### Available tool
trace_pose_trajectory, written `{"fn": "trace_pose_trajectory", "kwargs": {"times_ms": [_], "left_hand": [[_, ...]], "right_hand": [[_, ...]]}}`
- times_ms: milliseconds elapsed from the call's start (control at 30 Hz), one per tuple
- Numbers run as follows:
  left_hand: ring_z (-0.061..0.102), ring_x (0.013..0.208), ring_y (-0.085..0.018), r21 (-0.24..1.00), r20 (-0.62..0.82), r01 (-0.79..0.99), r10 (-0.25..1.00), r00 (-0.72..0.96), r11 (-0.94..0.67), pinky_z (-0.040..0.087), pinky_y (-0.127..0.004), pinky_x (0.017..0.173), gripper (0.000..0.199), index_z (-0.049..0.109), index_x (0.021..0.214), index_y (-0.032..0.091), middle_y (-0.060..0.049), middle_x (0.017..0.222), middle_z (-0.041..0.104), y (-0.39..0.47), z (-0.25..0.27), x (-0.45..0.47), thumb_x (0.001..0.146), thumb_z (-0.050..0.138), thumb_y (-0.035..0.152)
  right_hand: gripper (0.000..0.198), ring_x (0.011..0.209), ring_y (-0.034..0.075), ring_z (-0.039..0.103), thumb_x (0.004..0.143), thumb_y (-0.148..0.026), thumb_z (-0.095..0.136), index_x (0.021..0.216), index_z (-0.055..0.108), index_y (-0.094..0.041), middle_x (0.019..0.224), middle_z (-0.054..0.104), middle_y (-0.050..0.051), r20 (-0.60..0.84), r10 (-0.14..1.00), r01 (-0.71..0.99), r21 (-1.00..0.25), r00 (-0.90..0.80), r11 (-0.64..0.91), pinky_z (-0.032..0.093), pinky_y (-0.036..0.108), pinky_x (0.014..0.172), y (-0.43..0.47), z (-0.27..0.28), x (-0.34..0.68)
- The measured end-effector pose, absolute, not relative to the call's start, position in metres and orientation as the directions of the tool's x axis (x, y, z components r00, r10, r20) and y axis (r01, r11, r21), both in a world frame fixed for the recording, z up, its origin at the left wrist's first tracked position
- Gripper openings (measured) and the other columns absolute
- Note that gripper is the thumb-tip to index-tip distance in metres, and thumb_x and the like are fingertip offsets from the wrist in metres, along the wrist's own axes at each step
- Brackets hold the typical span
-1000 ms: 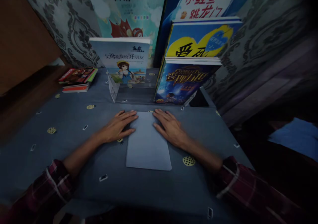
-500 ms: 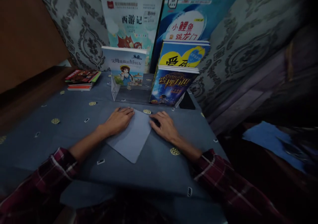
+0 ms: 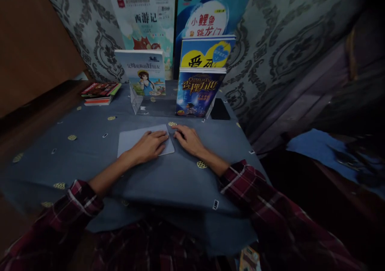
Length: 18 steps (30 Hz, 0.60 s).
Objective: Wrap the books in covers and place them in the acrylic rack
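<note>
The left hand lies palm down with its fingers lightly spread across a pale grey sheet, hiding the sheet's middle and much of its near edge. Opposite, the right hand holds nothing that shows, its index finger stretched forward, its thumb slightly apart and the other fingers partly hidden; whether its tips touch the sheet is hard to tell. The sleeves of a plaid shirt run out of frame on both sides, and a printed item below the table is cut off by the lower edge, its lettering unreadable.

The sheet rests on a blue-grey tablecloth, left of the right hand and just in front of a clear stand; its thickness is hard to judge. The stand's see-through outline is lost in places against the cloth. In it, upright, are a book with a girl on its cover and, to the right, a dark blue book, which masks the lower half of a book with a yellow heart.

A flat black object lies just right of the stand, too dark to identify. A small stack of books sits toward the table's far left. Behind the stand rise two tall books, a pale one and a teal one, their lower parts covered and their tops cropped, before patterned fabric. At far right, a blue cloth fades into deep shadow.
</note>
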<state>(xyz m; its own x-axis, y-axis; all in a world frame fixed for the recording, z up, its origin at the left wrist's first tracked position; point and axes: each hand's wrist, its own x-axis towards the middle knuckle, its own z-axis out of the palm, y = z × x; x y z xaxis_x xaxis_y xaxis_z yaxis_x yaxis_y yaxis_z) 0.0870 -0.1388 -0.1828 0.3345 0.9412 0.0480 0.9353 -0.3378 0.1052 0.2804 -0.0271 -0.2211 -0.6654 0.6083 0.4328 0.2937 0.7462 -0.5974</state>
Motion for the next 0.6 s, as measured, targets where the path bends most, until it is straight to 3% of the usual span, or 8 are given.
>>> {"fn": "trace_pose_trajectory", "kwargs": {"times_ms": [167,333,467,600], "left_hand": [[0.04,0.149,-0.028,0.119,0.031,0.915,0.923,0.384,-0.385,0.031,-0.053,0.12,0.053,0.045,0.152,0.018,-0.015,0.161,0.043,-0.16,-0.183,0.095,0.105,0.04,0.042],[0.034,0.153,-0.029,0.083,0.005,0.897,0.9,0.435,-0.434,0.027,-0.054,0.123,0.065,0.036,0.157,0.016,-0.018,0.165,0.037,-0.162,-0.184,0.091,0.105,0.039,0.054],[0.038,0.151,-0.028,0.028,0.044,0.89,0.89,0.454,-0.455,0.03,-0.051,0.123,0.061,0.04,0.154,0.014,-0.019,0.161,0.042,-0.163,-0.19,0.091,0.107,0.035,0.053],[0.043,0.149,-0.025,-0.007,0.104,0.878,0.873,0.476,-0.478,0.033,-0.047,0.122,0.056,0.046,0.15,0.014,-0.017,0.157,0.049,-0.165,-0.196,0.091,0.109,0.032,0.049]], "right_hand": [[0.032,0.094,0.024,0.065,0.098,-0.02,0.049,0.124,0.068,-0.019,0.096,0.073,0.009,0.455,0.573,0.287,-0.554,-0.682,0.781,0.052,0.04,0.091,-0.026,-0.224,0.278],[0.037,0.124,0.027,0.059,0.102,-0.025,0.045,0.135,0.06,-0.018,0.132,0.069,0.013,0.475,0.458,0.201,-0.497,-0.751,0.844,0.047,0.049,0.107,-0.028,-0.224,0.277],[0.04,0.133,0.028,0.055,0.105,-0.029,0.041,0.14,0.058,-0.019,0.138,0.066,0.014,0.389,0.435,0.23,-0.471,-0.812,0.852,0.043,0.053,0.112,-0.032,-0.221,0.277],[0.04,0.13,0.027,0.058,0.105,-0.028,0.04,0.138,0.06,-0.019,0.136,0.067,0.014,0.371,0.466,0.258,-0.49,-0.803,0.833,0.044,0.052,0.111,-0.032,-0.221,0.277]]}}
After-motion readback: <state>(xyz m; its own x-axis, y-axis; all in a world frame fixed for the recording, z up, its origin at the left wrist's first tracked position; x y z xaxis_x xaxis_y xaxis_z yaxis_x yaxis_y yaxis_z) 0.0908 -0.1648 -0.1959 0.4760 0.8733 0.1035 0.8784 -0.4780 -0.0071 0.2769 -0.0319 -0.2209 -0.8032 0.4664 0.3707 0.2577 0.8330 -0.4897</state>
